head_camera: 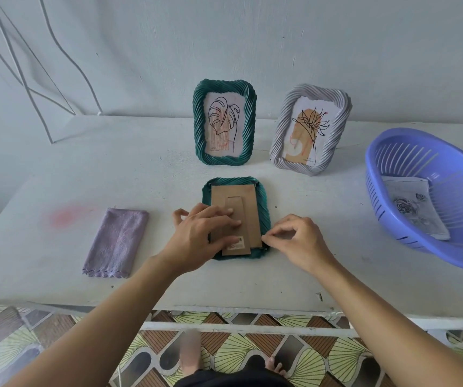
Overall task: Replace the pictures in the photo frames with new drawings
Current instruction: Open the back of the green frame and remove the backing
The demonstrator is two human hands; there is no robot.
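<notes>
White table (57, 169), blue basket (459, 169) at right holding a rose drawing (412, 208), green frame (224, 122) and grey frame (310, 129) upright behind, face-down frame (265, 208) at centre, purple cloth (117, 241) left, left hand (202, 236) pressing flat-fingered on its cardboard back (230, 195), right hand (297, 241) pinching its near-right corner

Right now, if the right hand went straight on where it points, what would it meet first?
The right hand points left into the face-down green frame, at the corner of its cardboard backing; beyond that, probably the left hand resting on it.
</notes>
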